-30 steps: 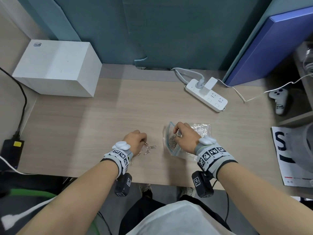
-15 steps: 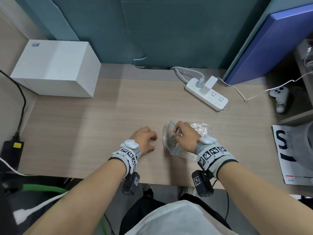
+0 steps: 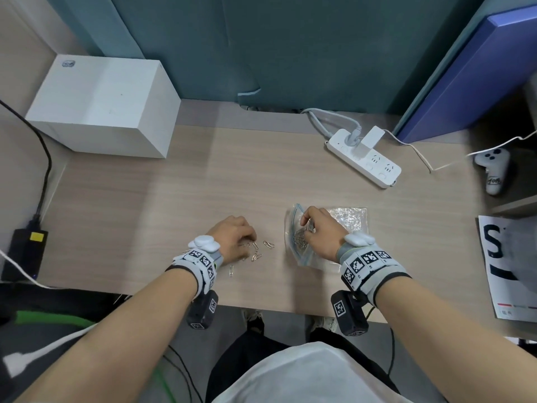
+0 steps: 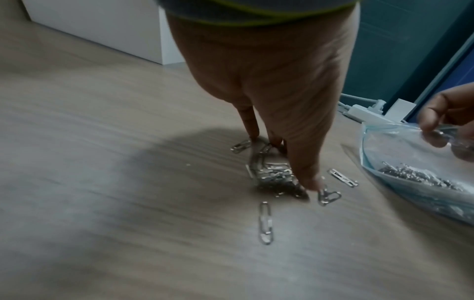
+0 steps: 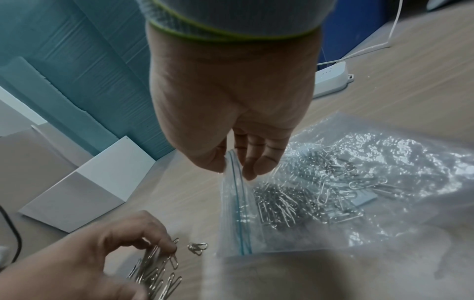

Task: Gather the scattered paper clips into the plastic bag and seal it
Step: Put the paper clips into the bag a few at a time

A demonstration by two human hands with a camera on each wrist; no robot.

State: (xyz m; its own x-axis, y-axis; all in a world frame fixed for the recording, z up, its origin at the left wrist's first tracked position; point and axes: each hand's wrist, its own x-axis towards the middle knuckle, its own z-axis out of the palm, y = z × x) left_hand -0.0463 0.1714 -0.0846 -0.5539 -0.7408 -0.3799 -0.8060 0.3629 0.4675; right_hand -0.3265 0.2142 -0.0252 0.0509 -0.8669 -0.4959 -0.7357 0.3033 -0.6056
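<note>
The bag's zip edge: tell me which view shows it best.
The right wrist view: the plastic bag's blue zip edge runs close and sharp, pinched by the right hand. The head view shows it small; the left wrist view catches only the open rim at the frame's edge.

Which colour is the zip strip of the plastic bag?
Blue; the zip strip shows best in the right wrist view.

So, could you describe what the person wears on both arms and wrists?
Both forearms are bare, with no sleeves. Each wrist has a grey band with a thin yellow-green edge, covered with black-and-white square markers. A white rounded piece sits on top of each band. Under each wrist hangs a small black camera block that also carries a square marker. A thin black cable runs from the right block.
</note>
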